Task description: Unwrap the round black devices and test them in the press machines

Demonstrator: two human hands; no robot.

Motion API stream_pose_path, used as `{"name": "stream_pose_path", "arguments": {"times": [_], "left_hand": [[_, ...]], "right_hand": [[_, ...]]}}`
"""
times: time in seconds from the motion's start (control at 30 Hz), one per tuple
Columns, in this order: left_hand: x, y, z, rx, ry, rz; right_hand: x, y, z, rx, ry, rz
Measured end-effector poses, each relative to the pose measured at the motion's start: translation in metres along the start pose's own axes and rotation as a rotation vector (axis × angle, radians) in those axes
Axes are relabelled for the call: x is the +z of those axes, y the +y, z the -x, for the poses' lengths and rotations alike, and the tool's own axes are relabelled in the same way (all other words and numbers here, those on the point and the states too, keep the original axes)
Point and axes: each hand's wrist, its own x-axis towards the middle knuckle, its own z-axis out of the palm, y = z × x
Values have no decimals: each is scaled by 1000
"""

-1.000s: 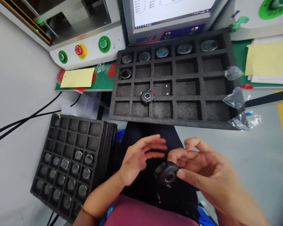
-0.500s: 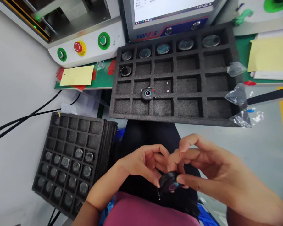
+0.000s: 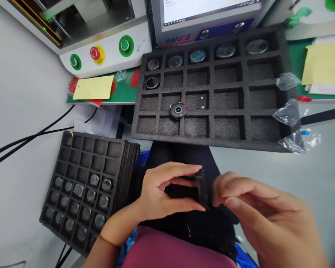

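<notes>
My left hand (image 3: 167,190) grips a dark round watch case (image 3: 202,190) by its rim, thumb below and fingers above. The case is turned edge-on, so its face is hardly visible. Just right of it is my right hand (image 3: 257,208), slightly blurred, thumb and forefinger pinched together. A tiny reddish spot shows at that pinch, too small to name. Beyond the hands, another watch case (image 3: 178,110) lies back up on a divider of the black foam tray (image 3: 167,140), a red mark on its edge.
Several watch cases sit in the foam tray's back row. At lower left, a stacked foam tray (image 3: 80,147) holds more. Clear plastic scraps (image 3: 289,111) hang at the right edge. Behind stand a machine with a red stop button (image 3: 95,53) and a monitor (image 3: 209,15).
The watch case has turned from a tilted view to edge-on in my left hand. My right hand has let go of it and drawn slightly right, fingers pinched.
</notes>
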Motion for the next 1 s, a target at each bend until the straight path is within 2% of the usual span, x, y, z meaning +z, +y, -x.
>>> {"name": "stream_pose_path", "arguments": {"times": [0.07,0.37,0.57,0.77,1.0], "left_hand": [[0,1,0,68,-11,-113],[-3,11,-2,234,-22,-346],[-3,17,-4,298,-32,-438],[-4,20,-4,314,-38,-504],[-3,22,-4,338,-46,-521]], "right_hand": [[2,0,0,34,-36,-8],[7,-3,3,43,1,9],[10,-2,2,41,3,-19],[11,-2,3,51,69,-5],[10,-4,2,46,52,12]]}}
